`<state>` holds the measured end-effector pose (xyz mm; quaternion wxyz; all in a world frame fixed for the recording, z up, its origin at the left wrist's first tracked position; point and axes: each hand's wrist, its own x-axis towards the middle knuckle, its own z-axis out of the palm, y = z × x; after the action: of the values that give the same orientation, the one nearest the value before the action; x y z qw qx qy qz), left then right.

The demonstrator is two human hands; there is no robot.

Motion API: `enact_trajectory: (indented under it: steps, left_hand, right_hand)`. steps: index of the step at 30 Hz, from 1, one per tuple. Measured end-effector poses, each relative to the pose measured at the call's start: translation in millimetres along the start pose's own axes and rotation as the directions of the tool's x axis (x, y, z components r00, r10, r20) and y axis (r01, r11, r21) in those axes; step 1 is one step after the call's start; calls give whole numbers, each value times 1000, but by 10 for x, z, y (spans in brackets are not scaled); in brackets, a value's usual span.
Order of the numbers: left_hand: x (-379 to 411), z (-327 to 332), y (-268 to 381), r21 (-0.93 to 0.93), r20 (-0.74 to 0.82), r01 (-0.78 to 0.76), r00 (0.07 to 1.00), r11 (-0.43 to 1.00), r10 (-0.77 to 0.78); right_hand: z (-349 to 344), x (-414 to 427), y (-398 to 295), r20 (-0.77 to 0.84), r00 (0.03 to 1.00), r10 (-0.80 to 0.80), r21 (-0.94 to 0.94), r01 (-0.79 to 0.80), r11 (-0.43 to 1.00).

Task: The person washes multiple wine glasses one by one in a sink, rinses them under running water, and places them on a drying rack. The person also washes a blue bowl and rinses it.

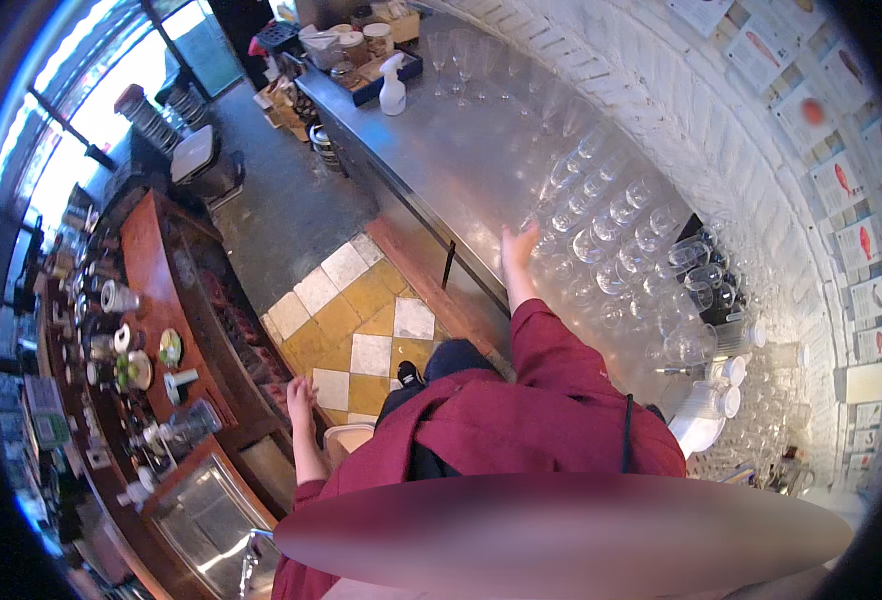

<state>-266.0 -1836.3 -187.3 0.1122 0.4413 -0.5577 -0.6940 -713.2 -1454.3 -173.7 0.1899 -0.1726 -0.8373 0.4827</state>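
My right hand (519, 246) is over the stainless steel counter (441, 172), at the near-left edge of a group of stemmed glasses. Its fingers are closed around the stem of a clear stemmed glass (549, 196), which is partly lost in glare. Just right of that hand, several clear wine glasses (607, 274) stand close together in rows. My left hand (301, 396) hangs beside the wooden bar, above the tiled floor, its fingers loosely apart with nothing in them.
A white spray bottle (393, 87) stands near a dark tray (369, 91) at the counter's far end. Champagne flutes (465, 61) line the white brick wall (636, 82). Left, the wooden bar (144, 262) carries a tape dispenser or similar pale tool (179, 382). A steel sink (212, 517) sits nearer.
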Motion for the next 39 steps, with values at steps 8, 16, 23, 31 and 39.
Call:
enact_trajectory:
  steps: [8,16,23,31,39]
  left_hand:
    - [1830,1992,1737,121,483,-280,855,952,190]
    - [2205,4234,2180,103,881,-547,438,831,179]
    - [2569,5444,2362,46,973,-685,196,727,122]
    - [3391,5886,2203,170,984,-754,161,634,-72]
    - [3810,6136,2074,-11,962,-632,-217,775,-163]
  right_hand:
    - [371,386,136,-140,982,124,105,-109,988]
    - [706,349,-726,197,976,-96,-185,133,974]
    - [1440,775,-955,481,869,-116,-252,263,931]
    - [1318,1722,-925,-260,915,308,-33,-328,944]
    - [1227,2892,-285,-430,824,369,459,-153,875]
